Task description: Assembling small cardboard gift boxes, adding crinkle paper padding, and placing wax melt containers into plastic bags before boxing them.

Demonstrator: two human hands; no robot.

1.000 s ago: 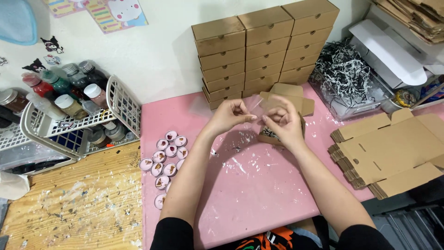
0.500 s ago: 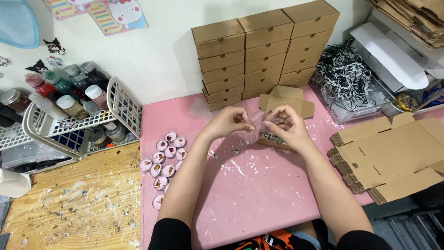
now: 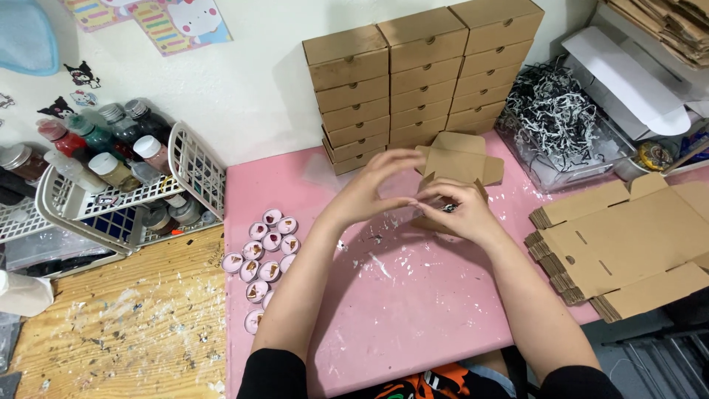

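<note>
A small brown cardboard box (image 3: 456,166), partly folded with flaps open, sits on the pink table before the stacked boxes, its near edge hidden behind both hands.

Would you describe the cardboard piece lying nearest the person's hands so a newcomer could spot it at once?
Start at the pink table and the stacks of closed brown boxes along the wall. Just in front of them, behind the right hand and left hand, lies a single unfolded box blank. Unlike the stacked boxes it is open with flaps spread, and unlike the pile of flat blanks at the right it lies alone.
</note>
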